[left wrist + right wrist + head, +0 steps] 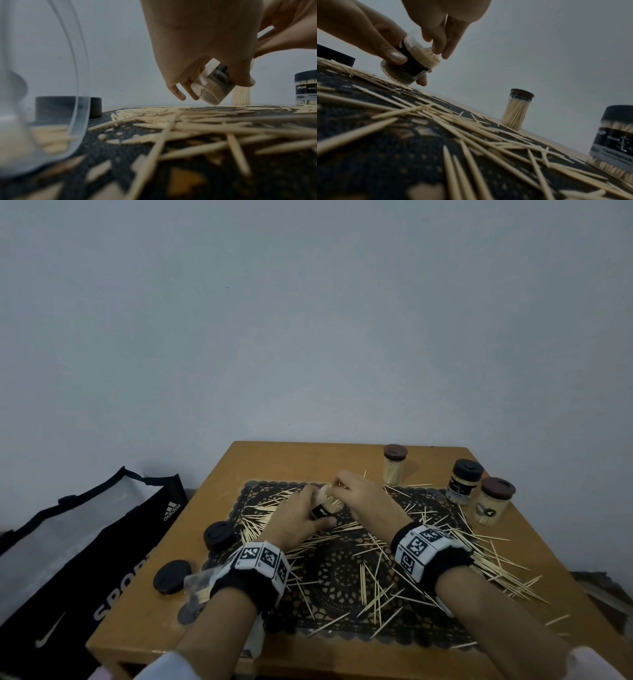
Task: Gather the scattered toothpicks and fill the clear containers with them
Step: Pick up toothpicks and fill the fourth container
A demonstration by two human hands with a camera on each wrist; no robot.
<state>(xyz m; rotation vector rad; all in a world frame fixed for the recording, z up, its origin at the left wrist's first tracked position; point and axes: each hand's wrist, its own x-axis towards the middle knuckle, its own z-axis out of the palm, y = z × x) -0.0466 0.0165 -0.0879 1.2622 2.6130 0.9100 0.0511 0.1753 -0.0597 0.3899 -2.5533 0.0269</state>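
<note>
My left hand grips a clear container with a black label and tilts it above the dark lace mat. The container is open and packed with toothpicks. My right hand is at its mouth, and its fingertips pinch a few toothpicks there. Scattered toothpicks lie all over the mat and on the table's right side. In the left wrist view the container's base shows under my curled fingers.
Three lidded, filled containers stand at the back right. Two black lids lie at the left. Another open clear container lies under my left wrist. A black sports bag sits on the floor to the left.
</note>
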